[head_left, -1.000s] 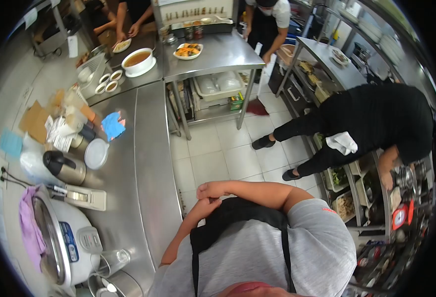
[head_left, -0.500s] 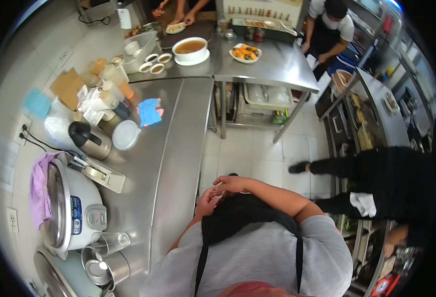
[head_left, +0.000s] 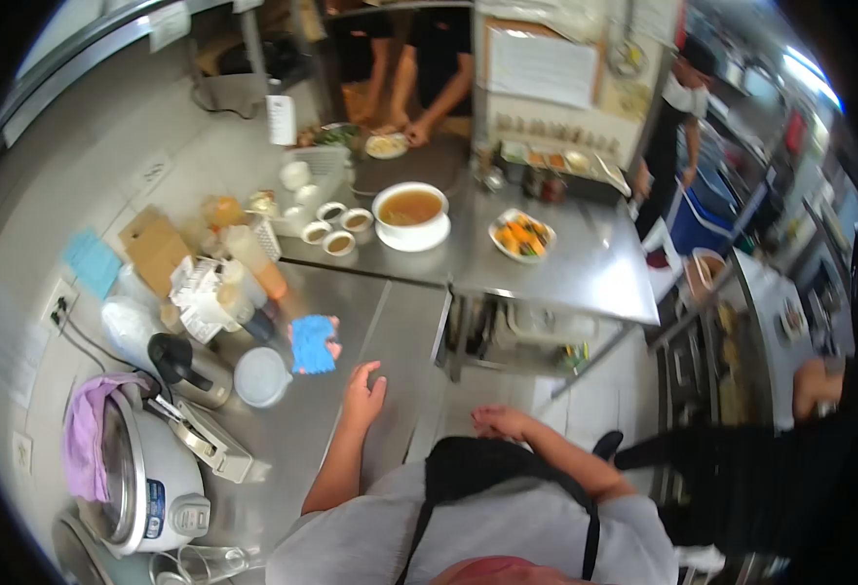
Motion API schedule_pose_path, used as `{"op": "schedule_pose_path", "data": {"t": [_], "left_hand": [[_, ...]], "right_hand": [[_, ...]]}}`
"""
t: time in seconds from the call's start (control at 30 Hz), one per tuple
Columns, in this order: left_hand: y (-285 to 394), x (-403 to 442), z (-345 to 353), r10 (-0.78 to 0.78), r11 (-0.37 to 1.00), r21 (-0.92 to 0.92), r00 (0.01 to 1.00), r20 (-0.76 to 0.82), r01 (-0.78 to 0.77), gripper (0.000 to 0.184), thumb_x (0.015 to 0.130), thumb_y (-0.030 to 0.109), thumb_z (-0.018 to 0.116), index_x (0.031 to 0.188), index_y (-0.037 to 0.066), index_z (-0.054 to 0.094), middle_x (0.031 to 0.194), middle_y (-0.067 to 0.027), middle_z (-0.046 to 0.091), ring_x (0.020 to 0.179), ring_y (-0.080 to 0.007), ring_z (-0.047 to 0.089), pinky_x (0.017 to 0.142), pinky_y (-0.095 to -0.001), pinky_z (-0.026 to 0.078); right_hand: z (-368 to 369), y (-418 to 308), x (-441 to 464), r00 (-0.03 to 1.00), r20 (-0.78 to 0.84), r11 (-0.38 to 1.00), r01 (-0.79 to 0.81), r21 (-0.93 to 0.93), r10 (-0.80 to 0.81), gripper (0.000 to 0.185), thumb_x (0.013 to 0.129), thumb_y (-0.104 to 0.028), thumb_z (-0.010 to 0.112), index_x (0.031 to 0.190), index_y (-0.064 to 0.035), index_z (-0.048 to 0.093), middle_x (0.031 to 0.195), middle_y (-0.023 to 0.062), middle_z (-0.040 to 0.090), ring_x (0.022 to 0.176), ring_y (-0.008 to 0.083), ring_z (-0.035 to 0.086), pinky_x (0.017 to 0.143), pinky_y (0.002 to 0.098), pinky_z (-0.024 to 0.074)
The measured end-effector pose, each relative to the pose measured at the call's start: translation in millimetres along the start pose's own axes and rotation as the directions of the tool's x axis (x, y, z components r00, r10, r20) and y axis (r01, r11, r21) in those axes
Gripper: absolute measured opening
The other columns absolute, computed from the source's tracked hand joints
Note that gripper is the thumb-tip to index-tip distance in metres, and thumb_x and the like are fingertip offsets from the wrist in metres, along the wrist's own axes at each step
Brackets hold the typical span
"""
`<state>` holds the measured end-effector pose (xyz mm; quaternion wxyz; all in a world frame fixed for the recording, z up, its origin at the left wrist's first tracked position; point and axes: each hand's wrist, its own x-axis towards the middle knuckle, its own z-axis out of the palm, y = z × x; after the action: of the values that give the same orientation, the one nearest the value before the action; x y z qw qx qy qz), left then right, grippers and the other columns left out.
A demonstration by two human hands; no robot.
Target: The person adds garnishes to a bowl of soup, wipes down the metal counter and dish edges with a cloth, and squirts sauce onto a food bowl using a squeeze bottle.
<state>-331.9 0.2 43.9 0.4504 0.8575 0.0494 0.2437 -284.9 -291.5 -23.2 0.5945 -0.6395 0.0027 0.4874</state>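
My left hand (head_left: 362, 395) is raised over the steel counter (head_left: 297, 444), fingers apart and holding nothing. Just beyond it lies a blue cloth (head_left: 313, 344) with pinkish edges. My right hand (head_left: 500, 423) hovers in front of my black apron (head_left: 477, 473), its fingers loosely spread with nothing in them. Farther ahead stand a large white bowl of brown soup (head_left: 412, 215), several small sauce cups (head_left: 338, 243) and a white dish of orange and green food (head_left: 521, 236).
On the left are a rice cooker (head_left: 156, 478), a steel jug (head_left: 190, 370), a tape dispenser (head_left: 211, 442) and a round lidded tub (head_left: 262, 377). A co-worker in black (head_left: 741, 478) is close on the right; others stand beyond the counters.
My hands, together before, have come apart; the left has moved out over the counter. The view has tilted up. The co-worker in black now appears lower at the right.
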Motion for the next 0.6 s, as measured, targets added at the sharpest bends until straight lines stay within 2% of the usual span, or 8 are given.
{"op": "schedule_pose_path", "data": {"t": [0.03, 0.1, 0.2, 0.3, 0.43, 0.5, 0.53, 0.6], "left_hand": [[-10, 18, -5, 0.045, 0.995, 0.089, 0.998, -0.051, -0.041, 0.031, 0.07, 0.012, 0.056, 0.099, 0.002, 0.052, 0.099, -0.0171, 0.053, 0.096, -0.0314, 0.048, 0.085, -0.0384, 0.036], [-38, 47, -10, 0.122, 0.958, 0.274, 0.986, -0.114, -0.086, 0.034, 0.069, 0.014, 0.058, 0.101, 0.003, 0.051, 0.104, -0.0168, 0.05, 0.099, -0.0338, 0.045, 0.086, -0.0404, 0.034], [-57, 67, -8, -0.063, 0.781, 0.581, 0.954, -0.293, 0.229, 0.039, 0.067, 0.016, 0.06, 0.103, 0.004, 0.049, 0.112, -0.0167, 0.044, 0.102, -0.0378, 0.04, 0.086, -0.0424, 0.033], [-66, 75, -8, -0.118, 0.671, 0.691, 0.959, -0.256, 0.267, 0.04, 0.065, 0.016, 0.06, 0.102, 0.004, 0.049, 0.113, -0.0167, 0.041, 0.099, -0.0389, 0.039, 0.081, -0.0441, 0.035], [-100, 81, -16, -0.005, 0.745, 0.643, 0.965, -0.263, 0.179, 0.037, 0.063, 0.012, 0.057, 0.099, 0.003, 0.05, 0.1, -0.0176, 0.047, 0.09, -0.0362, 0.043, 0.076, -0.0439, 0.036], [-116, 84, -21, -0.008, 0.79, 0.579, 0.948, -0.319, 0.202, 0.036, 0.062, 0.009, 0.056, 0.097, 0.002, 0.051, 0.093, -0.0175, 0.05, 0.086, -0.0352, 0.045, 0.074, -0.0437, 0.036], [-106, 87, -21, 0.091, 0.805, 0.57, 0.914, -0.396, 0.167, 0.03, 0.062, 0.007, 0.054, 0.091, 0.001, 0.053, 0.084, -0.0173, 0.053, 0.079, -0.0351, 0.048, 0.072, -0.0436, 0.037], [-111, 93, -21, 0.122, 0.803, 0.584, 0.926, -0.358, 0.12, 0.025, 0.062, 0.007, 0.053, 0.087, 0.001, 0.054, 0.081, -0.0174, 0.053, 0.076, -0.0357, 0.049, 0.07, -0.0445, 0.038]], "right_hand": [[-9, 2, 7, 1.0, -0.007, 1.0, -0.006, 0.002, 0.006, 0.036, 0.079, -0.031, 0.054, 0.107, -0.0098, 0.048, 0.093, 0.0068, 0.053, 0.076, 0.0164, 0.054, 0.064, 0.0266, 0.0429], [-23, 6, 18, 1.0, -0.011, 1.0, 0.005, 0.008, -0.005, 0.036, 0.08, -0.026, 0.055, 0.108, -0.0062, 0.047, 0.095, 0.0095, 0.054, 0.081, 0.021, 0.056, 0.071, 0.0315, 0.0462], [-34, 8, 29, 0.991, 0.028, 0.981, 0.123, 0.148, -0.129, 0.036, 0.08, -0.024, 0.054, 0.108, -0.002, 0.046, 0.094, 0.0107, 0.054, 0.085, 0.0213, 0.054, 0.074, 0.0324, 0.0457], [-40, -11, 31, 0.999, -0.041, 0.978, 0.003, 0.21, 0.006, 0.036, 0.081, -0.023, 0.052, 0.107, 0.0008, 0.046, 0.095, 0.0113, 0.053, 0.089, 0.0209, 0.053, 0.077, 0.0337, 0.0444], [-38, -24, 54, 0.998, 0.047, 0.997, 0.028, 0.07, -0.031, 0.032, 0.081, -0.024, 0.052, 0.104, -0.0021, 0.049, 0.092, 0.0078, 0.055, 0.085, 0.0154, 0.054, 0.074, 0.0274, 0.0432], [-31, -39, 63, 0.995, 0.1, 0.989, 0.033, -0.148, -0.018, 0.031, 0.081, -0.025, 0.053, 0.103, -0.0029, 0.05, 0.089, 0.006, 0.056, 0.084, 0.014, 0.054, 0.073, 0.0255, 0.0429], [-31, -47, 66, 0.992, 0.127, 0.967, 0.04, -0.251, -0.008, 0.031, 0.081, -0.025, 0.053, 0.102, -0.0033, 0.051, 0.087, 0.0051, 0.056, 0.083, 0.0133, 0.054, 0.072, 0.0246, 0.0427], [-40, -42, 91, 0.982, 0.186, 0.972, 0.056, -0.229, -0.013, 0.03, 0.08, -0.026, 0.053, 0.1, -0.0035, 0.052, 0.086, 0.0041, 0.057, 0.082, 0.0129, 0.054, 0.072, 0.0246, 0.043]]}}
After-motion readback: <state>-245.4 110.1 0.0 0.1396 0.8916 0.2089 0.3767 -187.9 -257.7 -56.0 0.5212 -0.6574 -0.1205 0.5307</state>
